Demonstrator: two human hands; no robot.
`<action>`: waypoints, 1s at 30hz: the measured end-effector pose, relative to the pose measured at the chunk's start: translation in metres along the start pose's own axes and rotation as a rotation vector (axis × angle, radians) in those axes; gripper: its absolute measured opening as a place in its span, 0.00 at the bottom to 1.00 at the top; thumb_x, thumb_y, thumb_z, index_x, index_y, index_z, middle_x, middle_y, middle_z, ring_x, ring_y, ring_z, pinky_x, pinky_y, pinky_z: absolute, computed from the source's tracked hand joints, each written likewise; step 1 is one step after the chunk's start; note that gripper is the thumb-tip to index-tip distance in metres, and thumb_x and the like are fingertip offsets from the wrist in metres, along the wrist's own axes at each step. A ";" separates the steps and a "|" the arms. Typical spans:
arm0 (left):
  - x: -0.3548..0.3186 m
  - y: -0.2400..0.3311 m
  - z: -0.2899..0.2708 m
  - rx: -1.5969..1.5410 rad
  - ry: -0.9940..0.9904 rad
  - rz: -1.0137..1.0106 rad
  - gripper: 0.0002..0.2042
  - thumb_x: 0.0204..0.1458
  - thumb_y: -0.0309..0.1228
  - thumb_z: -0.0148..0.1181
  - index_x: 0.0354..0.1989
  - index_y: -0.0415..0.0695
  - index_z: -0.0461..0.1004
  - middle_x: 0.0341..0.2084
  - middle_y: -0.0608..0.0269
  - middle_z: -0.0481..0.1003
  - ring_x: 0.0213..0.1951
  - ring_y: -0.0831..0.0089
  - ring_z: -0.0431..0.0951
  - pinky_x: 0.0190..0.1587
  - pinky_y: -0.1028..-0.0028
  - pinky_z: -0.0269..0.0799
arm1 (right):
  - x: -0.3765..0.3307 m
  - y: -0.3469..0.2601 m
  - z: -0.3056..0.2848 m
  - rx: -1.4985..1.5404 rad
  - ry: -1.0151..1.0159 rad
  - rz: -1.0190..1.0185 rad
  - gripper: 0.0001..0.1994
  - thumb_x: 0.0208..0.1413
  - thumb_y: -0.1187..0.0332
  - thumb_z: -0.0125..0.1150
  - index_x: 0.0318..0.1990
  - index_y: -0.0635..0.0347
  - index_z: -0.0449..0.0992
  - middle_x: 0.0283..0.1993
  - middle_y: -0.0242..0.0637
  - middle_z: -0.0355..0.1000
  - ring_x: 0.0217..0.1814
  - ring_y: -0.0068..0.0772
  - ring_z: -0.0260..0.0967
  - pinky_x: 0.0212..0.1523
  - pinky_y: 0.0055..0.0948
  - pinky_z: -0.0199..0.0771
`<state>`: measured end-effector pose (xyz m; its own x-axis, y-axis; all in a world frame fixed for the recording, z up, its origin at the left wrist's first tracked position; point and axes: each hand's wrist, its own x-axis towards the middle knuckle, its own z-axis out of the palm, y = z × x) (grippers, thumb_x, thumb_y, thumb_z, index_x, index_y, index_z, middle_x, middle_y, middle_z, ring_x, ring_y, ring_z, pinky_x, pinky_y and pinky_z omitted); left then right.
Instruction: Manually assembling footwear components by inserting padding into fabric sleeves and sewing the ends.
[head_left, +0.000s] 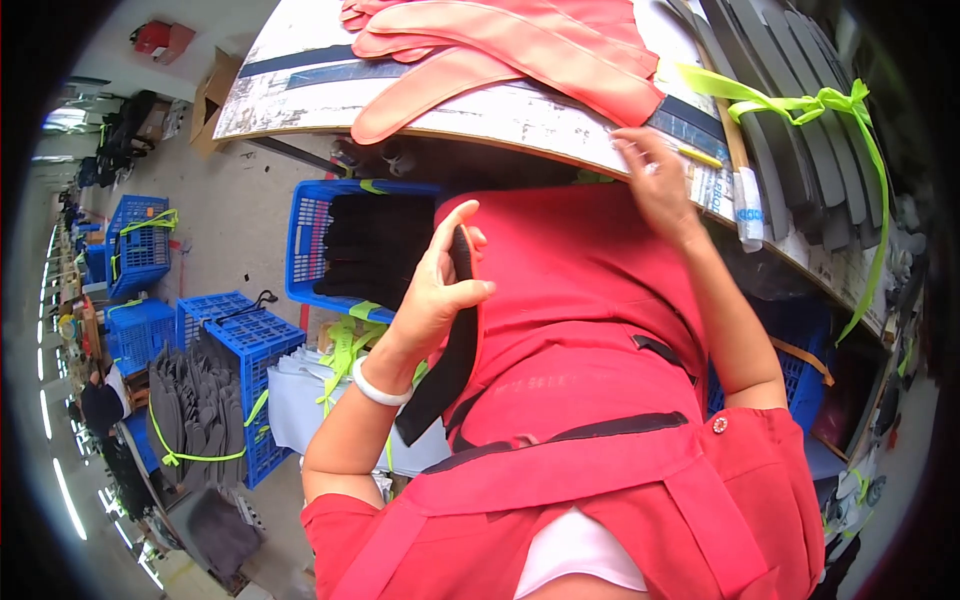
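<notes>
My left hand (440, 285) is raised over my lap, its fingers and thumb closed round a long black strip (450, 370) with a thin coral edge. The strip's lower end hangs past my wrist. At the worktable's front edge, my right hand (660, 185) is loosely curled with fingers apart, and nothing shows in it. Just beyond its fingertips lies a stack of long, curved coral pieces (510, 60) on the white, worn worktable (450, 115). A yellow pen (700, 157) lies right of that hand.
Grey curved pieces (800, 130), tied with a lime strip, stand on the table's right. Left of my lap is a blue crate (308, 240) holding black pieces (370, 240). More blue crates (265, 345), grey bundles (195, 400) and white sheets (295, 400) stand farther left.
</notes>
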<state>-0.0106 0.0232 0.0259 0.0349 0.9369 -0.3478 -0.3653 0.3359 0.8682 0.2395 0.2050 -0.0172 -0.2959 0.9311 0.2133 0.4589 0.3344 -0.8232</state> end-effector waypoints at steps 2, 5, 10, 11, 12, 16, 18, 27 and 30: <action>0.010 -0.025 0.001 0.182 0.078 0.096 0.44 0.41 0.19 0.65 0.69 0.41 0.50 0.48 0.63 0.63 0.50 0.77 0.64 0.51 0.77 0.65 | -0.017 -0.065 0.023 0.447 -0.519 0.314 0.16 0.63 0.58 0.53 0.46 0.62 0.77 0.39 0.44 0.77 0.38 0.34 0.75 0.42 0.33 0.74; 0.018 -0.027 0.023 0.477 0.223 0.192 0.48 0.42 0.19 0.69 0.71 0.40 0.45 0.47 0.62 0.67 0.51 0.73 0.69 0.54 0.75 0.67 | -0.040 -0.098 0.063 0.085 -0.612 0.034 0.17 0.59 0.56 0.58 0.43 0.63 0.76 0.36 0.50 0.77 0.36 0.48 0.76 0.40 0.36 0.75; 0.019 -0.023 -0.024 0.146 -0.077 -0.201 0.23 0.48 0.23 0.67 0.54 0.38 0.70 0.37 0.66 0.77 0.38 0.80 0.76 0.42 0.78 0.73 | -0.041 -0.062 0.091 0.602 -0.523 0.209 0.15 0.64 0.60 0.52 0.37 0.65 0.77 0.27 0.32 0.74 0.29 0.19 0.68 0.32 0.24 0.72; 0.013 -0.030 -0.032 0.223 -0.090 -0.352 0.15 0.50 0.25 0.67 0.47 0.37 0.76 0.33 0.69 0.78 0.34 0.82 0.76 0.39 0.79 0.74 | -0.041 -0.059 0.090 0.660 -0.563 0.310 0.18 0.66 0.57 0.51 0.36 0.65 0.77 0.27 0.32 0.74 0.29 0.20 0.69 0.31 0.23 0.73; 0.011 -0.033 -0.030 0.215 -0.092 -0.352 0.15 0.50 0.25 0.67 0.47 0.37 0.76 0.33 0.69 0.78 0.34 0.82 0.76 0.39 0.79 0.74 | -0.037 -0.051 0.088 0.641 -0.597 0.408 0.22 0.66 0.53 0.49 0.35 0.65 0.77 0.26 0.32 0.74 0.28 0.20 0.70 0.29 0.23 0.73; 0.004 -0.044 -0.030 0.205 0.024 -0.236 0.10 0.50 0.26 0.68 0.40 0.37 0.78 0.29 0.70 0.78 0.31 0.83 0.75 0.35 0.80 0.73 | -0.030 -0.054 0.082 0.643 -0.604 0.412 0.23 0.65 0.50 0.50 0.36 0.65 0.78 0.26 0.33 0.74 0.27 0.21 0.70 0.28 0.23 0.74; 0.003 -0.051 -0.030 0.191 0.027 -0.229 0.11 0.51 0.26 0.67 0.41 0.37 0.78 0.30 0.70 0.78 0.31 0.84 0.75 0.35 0.81 0.72 | -0.041 -0.059 0.094 0.535 -0.624 0.282 0.16 0.63 0.58 0.56 0.36 0.64 0.77 0.26 0.29 0.72 0.29 0.20 0.68 0.28 0.24 0.71; 0.005 -0.049 -0.017 0.275 -0.049 -0.067 0.13 0.55 0.31 0.65 0.45 0.37 0.76 0.33 0.71 0.77 0.33 0.85 0.74 0.36 0.82 0.71 | -0.042 -0.058 0.083 0.639 -0.661 0.317 0.18 0.65 0.57 0.54 0.31 0.64 0.76 0.25 0.26 0.71 0.26 0.16 0.65 0.27 0.20 0.66; 0.018 -0.033 -0.010 0.100 -0.134 -0.166 0.17 0.64 0.40 0.52 0.51 0.38 0.72 0.38 0.63 0.77 0.34 0.78 0.78 0.39 0.79 0.73 | -0.049 -0.062 0.078 0.410 -0.619 -0.001 0.12 0.61 0.61 0.58 0.37 0.62 0.79 0.31 0.37 0.74 0.33 0.25 0.71 0.36 0.27 0.72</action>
<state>-0.0075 0.0284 -0.0128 0.2127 0.8702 -0.4444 -0.2501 0.4882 0.8361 0.1603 0.1273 -0.0179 -0.7700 0.6377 -0.0215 0.1445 0.1415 -0.9793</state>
